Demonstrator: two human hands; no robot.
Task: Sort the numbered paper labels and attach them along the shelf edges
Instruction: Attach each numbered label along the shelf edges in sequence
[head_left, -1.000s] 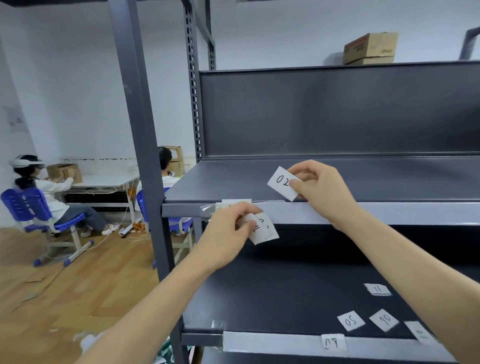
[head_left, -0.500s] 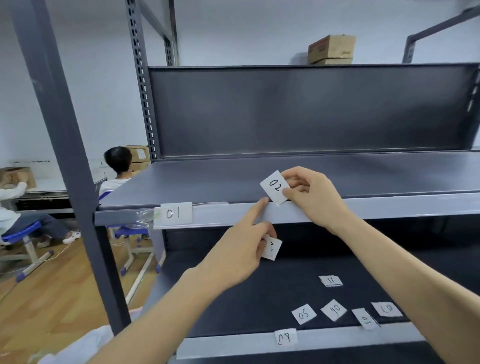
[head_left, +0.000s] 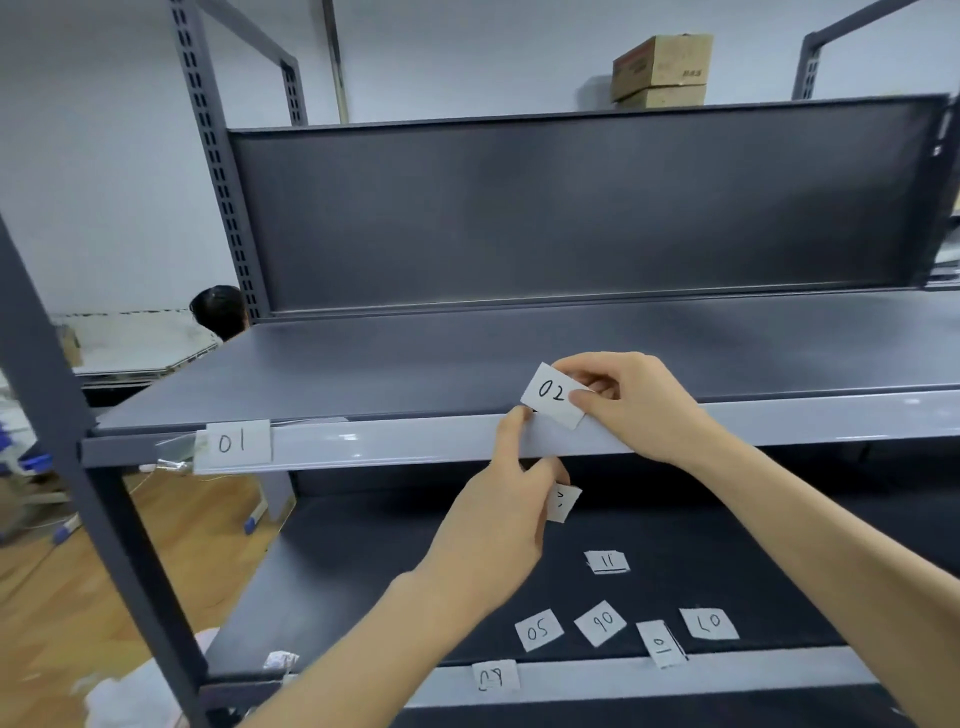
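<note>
Left hand now beside tilted label

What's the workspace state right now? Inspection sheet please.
Surface: upper shelf bare; lower shelf carries loose labels.
Job's things: label 01 in the upper edge strip, left end; label 02 above that strip, not yet in; loose on the lower shelf: 11, 05, 06, 07 and a fifth label; strip label in the lower strip, number unclear.
Clutter: crumpled white scrap at the lower shelf's front left; cardboard boxes above the back panel.
Grippers: right hand pinches label 02; left hand holds a small label stack, forefinger touching the upper strip.
Cables: thin pale line on the floor, possibly a cord.
Surroundings: another person's head behind the rack; wooden floor.
</note>
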